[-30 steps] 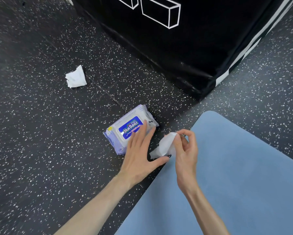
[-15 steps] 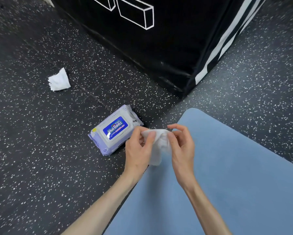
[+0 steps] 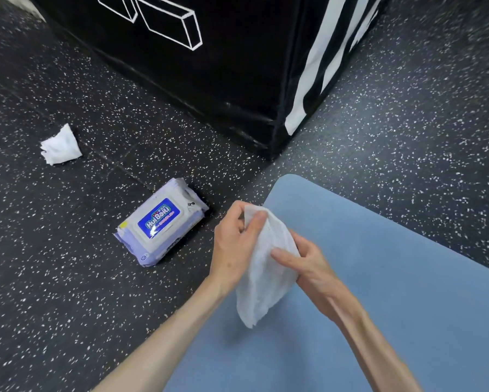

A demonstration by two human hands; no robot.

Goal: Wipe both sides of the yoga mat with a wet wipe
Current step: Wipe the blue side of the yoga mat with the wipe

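Head view: both hands, left hand (image 3: pixel 235 239) and right hand (image 3: pixel 308 263), pinch a wet wipe (image 3: pixel 263 267) over the blue yoga mat (image 3: pixel 379 292); on the floor (image 3: pixel 54 264) beside its corner, a "HuiBaiLi" wipes pack (image 3: pixel 160 222).

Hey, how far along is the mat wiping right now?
Early. Done: a fresh white wet wipe is out of the purple wipes pack, whose lid looks closed. In hand: the left hand and right hand both hold that wipe above the blue yoga mat, not touching it. A crumpled white wipe lies on the speckled floor. Left: wiping the mat; whether any side is done, I cannot tell.
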